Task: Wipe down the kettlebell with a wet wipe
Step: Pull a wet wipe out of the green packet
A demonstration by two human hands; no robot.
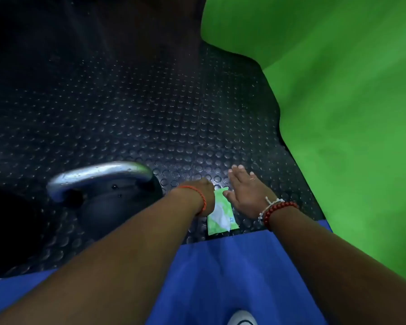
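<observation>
kettlebell (108,205) was black, handle (99,174) silver | floor (138,113) around kettlebell was black with round studs | wipe packet (222,215) right of kettlebell was green-white | mat (209,266) nearer than kettlebell was blue | sheet (338,90) far right of kettlebell was green

Gym: black studded rubber floor (127,113), steel-handled kettlebell (103,198).

Kettlebell (108,202) with shiny metal handle and matt black body, glossy plastic wipe packet (220,214), studded rubber floor (150,113)
</observation>
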